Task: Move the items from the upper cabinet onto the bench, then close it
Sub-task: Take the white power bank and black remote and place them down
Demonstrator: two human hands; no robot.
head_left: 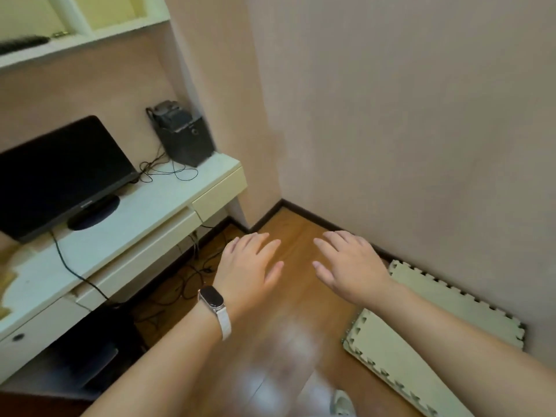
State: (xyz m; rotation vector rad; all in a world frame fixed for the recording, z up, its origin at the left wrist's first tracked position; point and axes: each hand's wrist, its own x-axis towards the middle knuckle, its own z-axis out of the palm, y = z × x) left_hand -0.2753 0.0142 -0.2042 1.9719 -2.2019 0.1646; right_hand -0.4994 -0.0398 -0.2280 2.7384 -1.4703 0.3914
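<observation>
Both hands are held out over the wooden floor (296,233), palms down, fingers spread and relaxed, gripping nothing: the left hand (249,266) with a white-strapped band (215,303) at its wrist, the right hand (353,266) near it. The upper cabinet (90,40) shows at top left, a long dark item (24,44) lying inside. Below, the white surface (135,233) carries a black monitor (60,170); its bezel lettering is too blurred to read
</observation>
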